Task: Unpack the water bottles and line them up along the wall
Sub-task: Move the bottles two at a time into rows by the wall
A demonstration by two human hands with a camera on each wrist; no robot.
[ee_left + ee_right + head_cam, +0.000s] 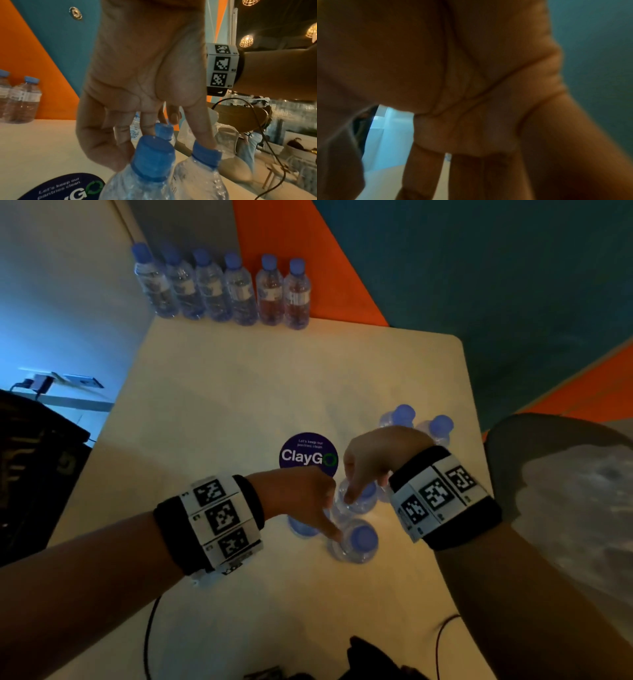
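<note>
Both hands are down in the cluster (356, 518) of loose bottles near the front of the table (212, 392). The left hand (298, 494) has its fingers curled down among the blue caps, fingertips (208, 142) against one cap, though whether it really grips a neck I cannot tell. The right hand (373, 460) reaches in from the other side, fingers on a cap; its hold is hidden too.

The risk is that these bottles stand touching, so lifting one could well knock a neighbour over, and a toppled one might roll. Two more bottles (421, 422) stand behind the right wrist, near the right edge, so a backward swing looks dangerous.

Six bottles already form a row (222, 289) against the wall (308, 251), and there is free space to its right for more. The tabletop between, around the sticker (308, 455), lies open.
</note>
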